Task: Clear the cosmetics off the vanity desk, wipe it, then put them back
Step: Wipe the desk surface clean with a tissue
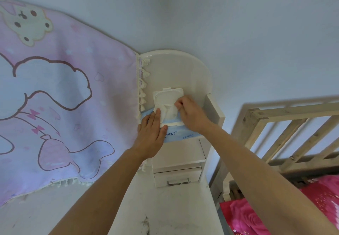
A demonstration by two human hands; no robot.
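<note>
Wipe pack (183, 135) on shelf (183, 69) at tabletop's (165, 209) far edge, lid (167, 97) up. Your left hand (151, 135) presses pack flat, fingers straight. Your right hand (190, 114) pinches wipe (172, 111) at opening, just beside left fingertips; pull toward you.

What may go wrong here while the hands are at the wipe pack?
The right hand pinches the wipe; a hard pull may tear it or drag out several. The wipe pack lies near the front edge of the shelf, held by the flat left hand; if that lifts, the pack may slide off.
</note>
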